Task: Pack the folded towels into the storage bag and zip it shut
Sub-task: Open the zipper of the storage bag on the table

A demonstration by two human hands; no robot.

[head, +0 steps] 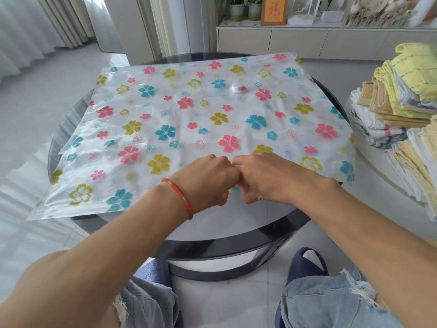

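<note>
A flat plastic storage bag [189, 119] printed with pink, blue and yellow flowers lies spread over a round dark glass table [290, 223]. A white round valve [238, 87] sits on its far half. My left hand [208, 178] and my right hand [264, 178] meet knuckle to knuckle at the middle of the bag's near edge, both pinching the plastic there. A red cord circles my left wrist. Folded towels [402, 110] in yellow, tan and white are stacked on a surface to the right, outside the bag.
The bag overhangs the table at the left and near-left corners. A white cabinet [307, 41] with plants and a framed picture stands at the back. Curtains hang at the left. My knees in torn jeans and blue slippers [307, 261] show below the table.
</note>
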